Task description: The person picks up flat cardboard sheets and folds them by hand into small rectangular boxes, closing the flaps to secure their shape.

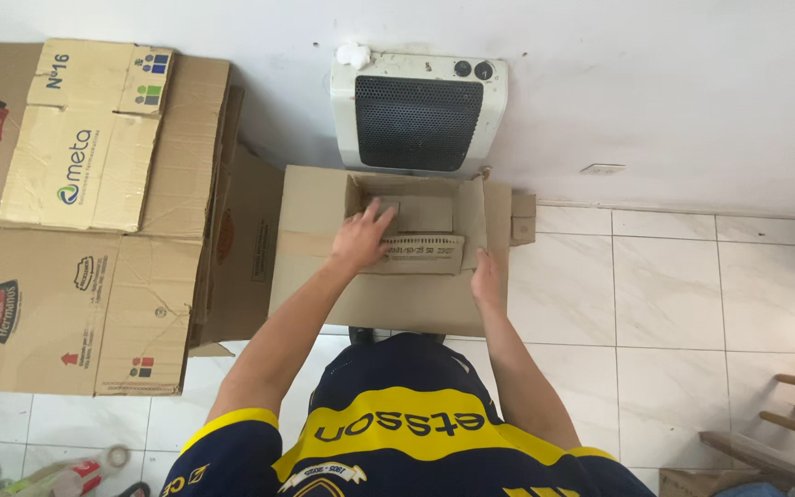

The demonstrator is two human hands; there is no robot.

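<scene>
My left hand [361,237] lies flat inside the open cardboard box [315,276], fingers spread, pressing on the folded cardboard insert [425,250] near its top. My right hand [487,281] rests on the box's right flap [497,216], fingers pressed together along the edge. To seat the insert well, I judge I should push evenly and keep that flap held aside. The white heater [419,110] crowds the far edge; stacked boxes [85,212] hem the left. Open tiled floor [674,285] lies to the right.
</scene>
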